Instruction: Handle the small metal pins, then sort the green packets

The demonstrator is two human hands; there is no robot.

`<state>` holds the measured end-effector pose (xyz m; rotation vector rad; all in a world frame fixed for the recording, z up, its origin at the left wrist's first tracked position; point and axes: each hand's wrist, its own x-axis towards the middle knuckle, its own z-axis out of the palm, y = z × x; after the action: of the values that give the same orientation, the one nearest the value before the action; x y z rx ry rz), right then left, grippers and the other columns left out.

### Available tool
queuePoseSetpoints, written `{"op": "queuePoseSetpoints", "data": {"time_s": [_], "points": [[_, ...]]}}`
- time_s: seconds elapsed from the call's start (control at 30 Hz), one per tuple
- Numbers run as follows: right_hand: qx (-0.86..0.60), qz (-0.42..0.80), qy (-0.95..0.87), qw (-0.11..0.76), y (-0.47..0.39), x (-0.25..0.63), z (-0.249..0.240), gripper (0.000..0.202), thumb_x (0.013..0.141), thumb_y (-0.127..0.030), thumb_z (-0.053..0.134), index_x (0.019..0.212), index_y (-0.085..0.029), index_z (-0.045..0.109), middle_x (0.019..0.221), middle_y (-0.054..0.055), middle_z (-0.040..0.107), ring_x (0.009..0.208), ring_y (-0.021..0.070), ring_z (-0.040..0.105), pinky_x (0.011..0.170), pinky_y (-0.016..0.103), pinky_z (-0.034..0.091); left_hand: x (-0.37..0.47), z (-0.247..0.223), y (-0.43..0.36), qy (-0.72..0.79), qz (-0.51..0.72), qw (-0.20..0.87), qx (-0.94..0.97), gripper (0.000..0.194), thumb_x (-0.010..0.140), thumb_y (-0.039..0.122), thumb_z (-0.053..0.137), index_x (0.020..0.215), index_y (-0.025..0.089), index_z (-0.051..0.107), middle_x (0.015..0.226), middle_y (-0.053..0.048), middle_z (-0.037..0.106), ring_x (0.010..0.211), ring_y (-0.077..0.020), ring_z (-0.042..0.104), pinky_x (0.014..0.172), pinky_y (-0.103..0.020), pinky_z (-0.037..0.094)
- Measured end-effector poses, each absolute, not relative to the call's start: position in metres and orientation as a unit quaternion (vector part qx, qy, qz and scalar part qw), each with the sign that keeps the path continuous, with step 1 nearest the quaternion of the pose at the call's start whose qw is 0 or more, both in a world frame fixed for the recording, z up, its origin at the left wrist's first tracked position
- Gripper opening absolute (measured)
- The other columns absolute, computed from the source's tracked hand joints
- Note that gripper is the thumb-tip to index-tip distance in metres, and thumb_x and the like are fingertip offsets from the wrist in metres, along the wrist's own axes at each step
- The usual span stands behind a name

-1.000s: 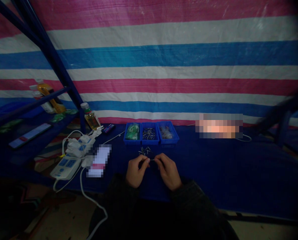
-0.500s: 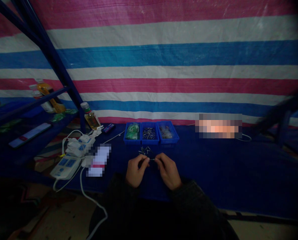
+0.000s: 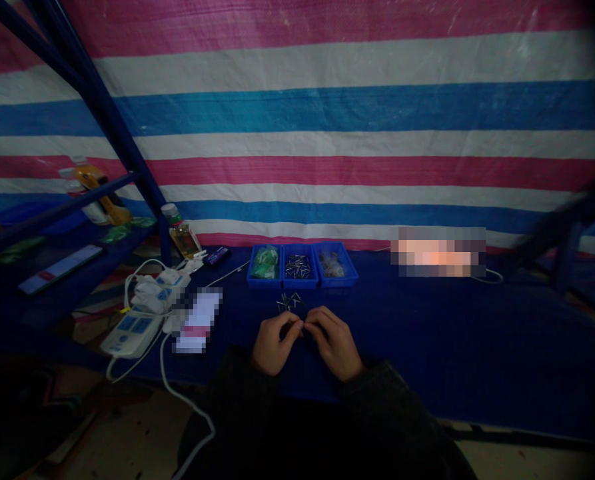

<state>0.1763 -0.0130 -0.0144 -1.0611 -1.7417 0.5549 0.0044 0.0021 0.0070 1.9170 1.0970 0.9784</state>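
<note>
My left hand (image 3: 274, 343) and my right hand (image 3: 334, 343) meet fingertip to fingertip above the blue table (image 3: 427, 340). Both are closed in a pinch around a small, thin metal piece, screw-like in shape, now almost wholly covered by the fingers. Just beyond them lies a small pile of shiny metal screws or pins (image 3: 290, 301). Behind the pile stand three blue trays side by side. The left tray (image 3: 264, 285) holds green plastic-bagged items, the middle tray (image 3: 300, 285) loose metal pieces, and the right tray (image 3: 338, 283) clear bagged parts.
To the left, a white power strip (image 3: 132, 332) with plugs and cables lies near a blurred phone (image 3: 198, 321). A bottle (image 3: 181, 233) stands by the blue metal frame (image 3: 122, 143). A pixelated glowing object (image 3: 437, 253) sits at the back right, before the striped sheet (image 3: 327, 110).
My fingertips have drawn together, closing the small gap where the thin metal piece showed between them. Trays and pile look the same.
</note>
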Motion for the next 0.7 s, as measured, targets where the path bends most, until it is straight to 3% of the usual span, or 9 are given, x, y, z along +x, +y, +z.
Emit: {"op": "queuePoseSetpoints", "data": {"time_s": [0.5, 0.7], "points": [[-0.458, 0.198, -0.691, 0.523, -0.0140, 0.1780, -0.0149, 0.015, 0.100, -0.019, 0.052, 0.092, -0.022, 0.064, 0.094, 0.006, 0.063, 0.087, 0.0205, 0.063, 0.079, 0.033, 0.050, 0.0038, 0.0072, 0.0026, 0.438, 0.393, 0.335, 0.736, 0.026, 0.100, 0.030, 0.055, 0.080, 0.019, 0.068, 0.075, -0.001, 0.071, 0.073, -0.0163, 0.068, 0.073, -0.025, 0.048], [-0.474, 0.202, -0.694, 0.503, -0.0140, 0.1800, -0.0146, 0.027, 0.103, -0.028, 0.048, 0.079, -0.022, 0.061, 0.078, 0.003, 0.062, 0.074, 0.0189, 0.061, 0.070, 0.031, 0.047, 0.0028, 0.0093, 0.0017, 0.441, 0.404, 0.335, 0.728, 0.028, 0.100, 0.031, 0.055, 0.079, 0.019, 0.068, 0.075, -0.001, 0.072, 0.073, -0.0166, 0.068, 0.074, -0.025, 0.048]]}}
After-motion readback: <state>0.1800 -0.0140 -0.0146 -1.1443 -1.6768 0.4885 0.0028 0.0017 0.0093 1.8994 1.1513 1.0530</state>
